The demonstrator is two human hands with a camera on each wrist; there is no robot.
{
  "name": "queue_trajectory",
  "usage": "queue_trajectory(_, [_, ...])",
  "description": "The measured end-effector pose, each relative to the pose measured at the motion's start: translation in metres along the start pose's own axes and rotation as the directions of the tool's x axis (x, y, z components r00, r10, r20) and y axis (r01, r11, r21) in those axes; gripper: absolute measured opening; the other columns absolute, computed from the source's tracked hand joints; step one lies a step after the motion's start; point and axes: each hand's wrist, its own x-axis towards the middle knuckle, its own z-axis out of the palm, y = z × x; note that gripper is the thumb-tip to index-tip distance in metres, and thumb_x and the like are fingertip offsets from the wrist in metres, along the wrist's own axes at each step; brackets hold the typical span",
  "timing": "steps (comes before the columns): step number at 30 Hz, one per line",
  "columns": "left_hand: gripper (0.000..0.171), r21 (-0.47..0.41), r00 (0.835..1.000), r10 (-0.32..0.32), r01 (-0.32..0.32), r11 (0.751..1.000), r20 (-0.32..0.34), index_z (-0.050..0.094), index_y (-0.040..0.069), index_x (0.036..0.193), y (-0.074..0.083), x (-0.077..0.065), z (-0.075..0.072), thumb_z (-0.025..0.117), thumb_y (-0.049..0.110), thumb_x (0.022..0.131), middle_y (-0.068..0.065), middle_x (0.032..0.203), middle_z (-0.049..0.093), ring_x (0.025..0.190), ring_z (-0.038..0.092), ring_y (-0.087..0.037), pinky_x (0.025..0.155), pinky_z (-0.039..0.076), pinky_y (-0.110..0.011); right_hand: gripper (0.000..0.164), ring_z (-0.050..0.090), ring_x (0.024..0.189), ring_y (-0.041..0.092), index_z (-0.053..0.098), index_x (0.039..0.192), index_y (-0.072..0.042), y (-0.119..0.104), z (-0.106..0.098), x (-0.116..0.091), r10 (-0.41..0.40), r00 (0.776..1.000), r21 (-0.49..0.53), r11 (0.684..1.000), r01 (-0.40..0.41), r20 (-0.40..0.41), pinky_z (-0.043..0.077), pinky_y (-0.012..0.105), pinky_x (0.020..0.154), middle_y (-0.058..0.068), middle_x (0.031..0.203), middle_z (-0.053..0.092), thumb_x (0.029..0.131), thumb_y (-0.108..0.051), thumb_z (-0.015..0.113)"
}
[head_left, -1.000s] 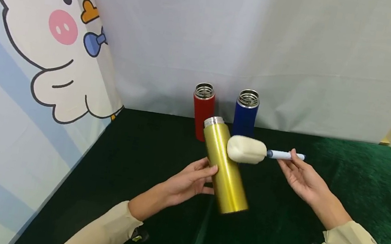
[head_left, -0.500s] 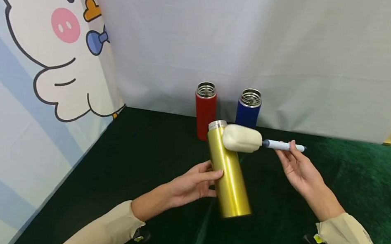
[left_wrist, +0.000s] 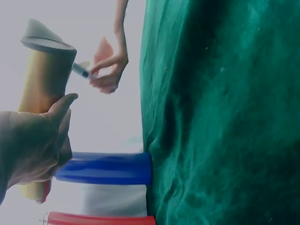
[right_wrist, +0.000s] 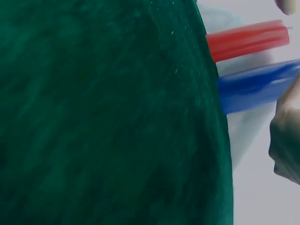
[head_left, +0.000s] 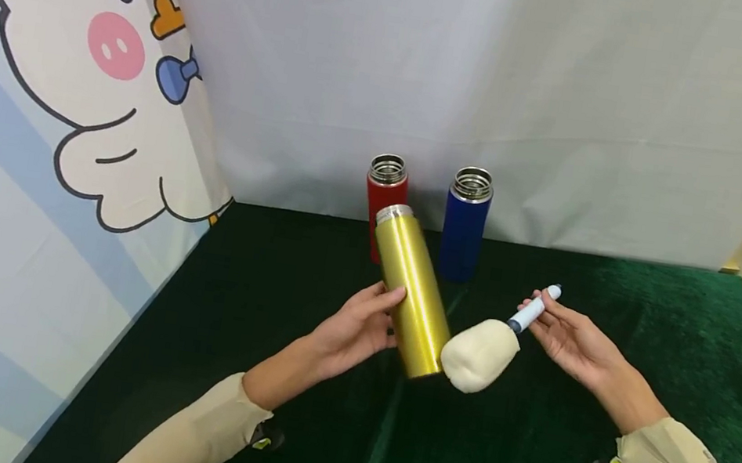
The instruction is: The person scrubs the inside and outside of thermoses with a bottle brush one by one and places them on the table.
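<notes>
In the head view my left hand [head_left: 357, 330] grips a yellow metal bottle [head_left: 411, 292] around its side. The bottle is held tilted, its silver neck [head_left: 394, 213] up and to the left. My right hand [head_left: 572, 340] pinches the pale blue handle of a sponge brush [head_left: 480, 355] between thumb and fingers. The brush's cream sponge head points down-left and sits right at the bottle's lower right side. From the left wrist, the bottle's base [left_wrist: 48, 44] shows beyond my thumb, with the brush handle [left_wrist: 80, 70] behind it. Only part of my right hand [right_wrist: 286, 136] shows in its own wrist view.
A red bottle [head_left: 387, 190] and a blue bottle [head_left: 463, 233] stand upright without lids at the back of the green-covered table [head_left: 283, 251]. A white cloth wall [head_left: 570, 133] rises behind them. A cartoon-printed curtain [head_left: 18, 158] hangs at the left.
The brush head has slid from near the bottle's top down to its lower end, and the handle has turned from level to slanting. The yellow bottle has shifted slightly up and left.
</notes>
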Motion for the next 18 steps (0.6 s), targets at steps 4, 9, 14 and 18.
queue_trajectory(4, [0.037, 0.067, 0.996, -0.063, 0.059, 0.996, 0.062, 0.039, 0.013, 0.143, -0.011, 0.000, 0.003, 0.045, 0.031, 0.110, 0.001, 0.122, 0.062, 0.111, 0.062, -0.014, 0.096, 0.052, -0.035, 0.017, 0.071, 0.110, 0.024, 0.057, 0.118, -0.006, 0.002, 0.013, 0.010, -0.106, 0.990, 0.040, 0.993, 0.110, -0.098, 0.056, 0.030, 0.099, 0.013, 0.115, 0.067, 0.109, -0.013, 0.044])
queue_trajectory(9, [0.037, 0.152, 0.990, -0.104, 0.089, 0.984, 0.098, 0.045, 0.014, 0.137, -0.016, -0.001, 0.002, 0.047, 0.037, 0.109, 0.003, 0.118, 0.066, 0.106, 0.066, -0.011, 0.094, 0.053, -0.034, 0.017, 0.073, 0.109, 0.030, 0.053, 0.120, -0.009, 0.000, 0.024, 0.014, -0.211, 0.956, 0.187, 0.950, 0.250, -0.205, 0.052, 0.030, 0.105, 0.015, 0.113, 0.068, 0.103, -0.010, 0.056])
queue_trajectory(14, [0.036, 0.091, 0.998, -0.046, 0.041, 0.995, 0.052, 0.043, 0.017, 0.138, -0.008, -0.001, -0.004, 0.043, 0.039, 0.110, 0.003, 0.120, 0.064, 0.107, 0.064, -0.011, 0.095, 0.053, -0.032, 0.014, 0.072, 0.111, 0.026, 0.054, 0.119, -0.011, 0.002, 0.012, 0.002, -0.107, 0.974, 0.145, 0.980, 0.138, -0.202, 0.054, 0.031, 0.104, 0.012, 0.113, 0.069, 0.106, -0.013, 0.051])
queue_trajectory(18, [0.033, 0.009, 1.000, -0.009, 0.009, 1.000, 0.003, 0.041, 0.020, 0.138, -0.002, -0.001, -0.009, 0.042, 0.038, 0.110, 0.002, 0.124, 0.061, 0.110, 0.062, -0.012, 0.095, 0.053, -0.032, 0.025, 0.070, 0.112, 0.024, 0.060, 0.119, -0.004, 0.004, 0.001, -0.005, -0.043, 0.995, 0.061, 0.997, 0.049, -0.090, 0.055, 0.030, 0.101, 0.014, 0.116, 0.067, 0.110, -0.015, 0.040])
